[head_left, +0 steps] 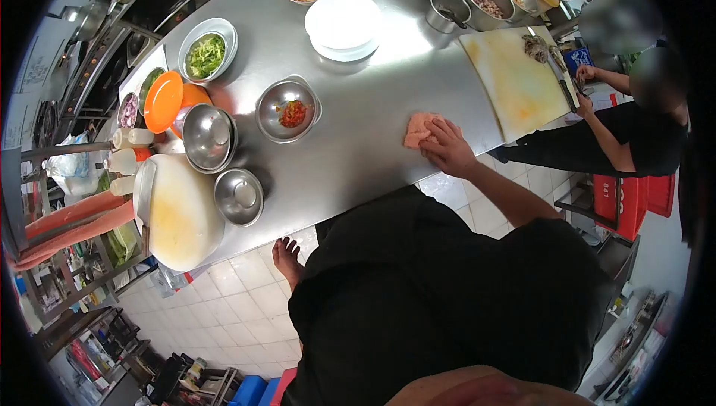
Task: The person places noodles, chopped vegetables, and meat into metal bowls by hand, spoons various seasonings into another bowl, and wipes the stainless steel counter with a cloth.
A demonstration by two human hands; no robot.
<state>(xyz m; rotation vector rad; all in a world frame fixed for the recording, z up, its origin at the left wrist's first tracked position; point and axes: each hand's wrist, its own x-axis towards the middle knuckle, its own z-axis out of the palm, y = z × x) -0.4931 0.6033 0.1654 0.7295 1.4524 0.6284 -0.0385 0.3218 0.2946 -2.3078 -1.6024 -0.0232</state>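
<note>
head view: the right hand point(450, 149) lies over a pink cloth point(419, 130) on the steel table point(358, 130), fingers extended and slightly apart. the left hand point(287, 259) hangs off the table's near edge, fingers loosely apart, holding nothing visible. a stained cutting board point(514, 89) sits right of the cloth.

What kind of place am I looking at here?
Most likely a restaurant's working kitchen: a long steel counter holds steel bowls and cut greens, and a co-worker stands at a large cutting board with a knife on it.
</note>
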